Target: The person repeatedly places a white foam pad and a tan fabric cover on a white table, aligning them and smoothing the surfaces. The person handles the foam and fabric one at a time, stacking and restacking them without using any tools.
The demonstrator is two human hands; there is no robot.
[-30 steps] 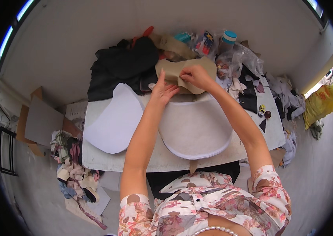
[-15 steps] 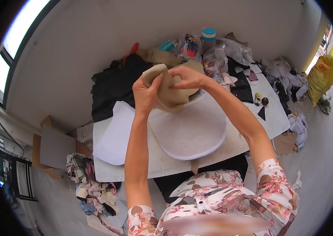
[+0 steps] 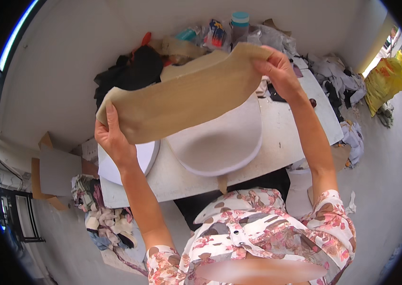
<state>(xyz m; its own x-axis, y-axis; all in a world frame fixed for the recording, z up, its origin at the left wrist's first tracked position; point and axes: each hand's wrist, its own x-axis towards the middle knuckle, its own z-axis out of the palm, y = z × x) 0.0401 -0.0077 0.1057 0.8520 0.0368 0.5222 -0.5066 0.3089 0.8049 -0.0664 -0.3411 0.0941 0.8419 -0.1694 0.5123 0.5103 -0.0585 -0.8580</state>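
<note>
A tan fabric piece (image 3: 186, 102) is stretched out in the air between my two hands, above the table. My left hand (image 3: 114, 138) pinches its left end, thumb on top. At the upper right corner, my right hand (image 3: 279, 72) grips the other end between thumb and fingers. Beneath the fabric, a stack of rounded white sheets (image 3: 224, 152) lies on the table, its far part hidden and a shadow across it. Beside it, below my left wrist, lies another curved white piece (image 3: 111, 172), partly covered by my forearm.
The white table (image 3: 281, 137) holds black cloth (image 3: 132, 71), plastic bags and a jar with a blue lid (image 3: 240, 23) along the back. Scrap heaps (image 3: 108, 216) lie at the left on the floor, near a cardboard box (image 3: 58, 168). A yellow bag (image 3: 385, 83) stands far right.
My hands have moved apart, the left one leftward and the right one rightward. The tan fabric, bunched between them before, is now spread wide and lifted over the white stack.
</note>
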